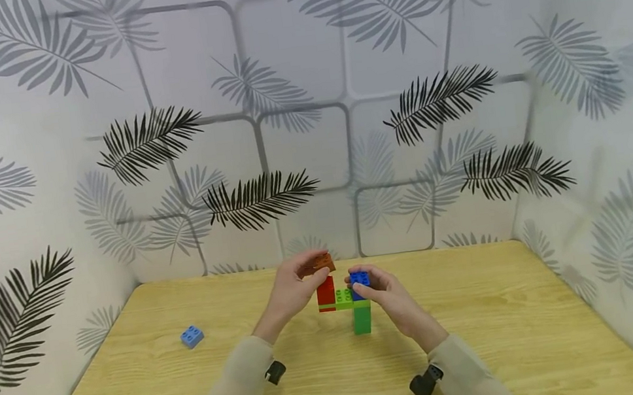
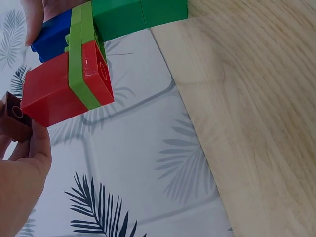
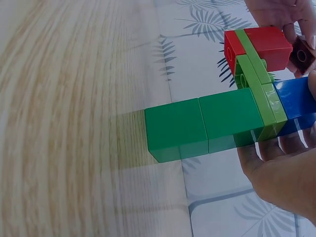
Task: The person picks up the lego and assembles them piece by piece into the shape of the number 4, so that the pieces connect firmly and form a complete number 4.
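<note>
A toy brick build stands on the table. Its base is a column of two green bricks (image 3: 177, 131), with light green pieces (image 1: 343, 298) across the top. At the left end of the light green span sits a tall red brick (image 1: 325, 290), with a thin red piece (image 2: 97, 73) beneath. Above the column is a blue brick (image 1: 359, 278), which my right hand (image 1: 395, 300) grips between thumb and fingers. My left hand (image 1: 291, 289) pinches a brown brick (image 1: 324, 262) just over the red brick; its hollow underside shows in the left wrist view.
A loose light blue brick (image 1: 192, 336) lies on the wooden table (image 1: 109, 394), left of the hands. Behind the table stands a leaf-patterned wall (image 1: 311, 152), close beyond the build.
</note>
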A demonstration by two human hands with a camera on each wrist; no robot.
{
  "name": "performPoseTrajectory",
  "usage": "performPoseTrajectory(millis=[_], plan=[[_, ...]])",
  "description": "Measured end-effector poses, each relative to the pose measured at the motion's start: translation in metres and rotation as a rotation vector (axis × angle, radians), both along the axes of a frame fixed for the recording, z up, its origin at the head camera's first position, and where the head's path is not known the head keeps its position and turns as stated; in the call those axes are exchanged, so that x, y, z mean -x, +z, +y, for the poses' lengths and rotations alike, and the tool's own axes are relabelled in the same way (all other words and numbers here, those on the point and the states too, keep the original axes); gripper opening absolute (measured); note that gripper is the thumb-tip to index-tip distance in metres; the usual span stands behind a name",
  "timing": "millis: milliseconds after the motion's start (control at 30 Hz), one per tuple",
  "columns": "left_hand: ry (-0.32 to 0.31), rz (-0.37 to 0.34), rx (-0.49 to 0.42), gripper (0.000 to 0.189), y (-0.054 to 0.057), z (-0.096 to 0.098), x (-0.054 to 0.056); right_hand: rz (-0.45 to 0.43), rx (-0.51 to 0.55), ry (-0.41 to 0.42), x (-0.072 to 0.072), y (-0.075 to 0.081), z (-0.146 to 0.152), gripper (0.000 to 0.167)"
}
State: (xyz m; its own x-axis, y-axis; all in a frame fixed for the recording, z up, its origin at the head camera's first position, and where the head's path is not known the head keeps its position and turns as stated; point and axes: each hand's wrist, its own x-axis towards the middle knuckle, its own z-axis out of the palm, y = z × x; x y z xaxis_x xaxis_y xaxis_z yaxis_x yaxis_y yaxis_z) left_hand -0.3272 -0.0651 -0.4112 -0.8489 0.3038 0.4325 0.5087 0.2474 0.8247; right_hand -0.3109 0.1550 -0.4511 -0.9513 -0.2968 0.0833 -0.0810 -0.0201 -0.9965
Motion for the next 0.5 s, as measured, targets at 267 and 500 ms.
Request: performPoseTrajectory(millis=[267,500], plan=[[-0.065,0.03,0.023,0.038,0.003,0.011,-0.004,-0.007,-0.011,-0.006,0.001,-0.002,0.0,0.047],[-0.09,0.078,0.072,0.038,-0.002,0.016,0.001,-0.025,-0.039,-0.031,0.004,-0.005,0.003,0.05]])
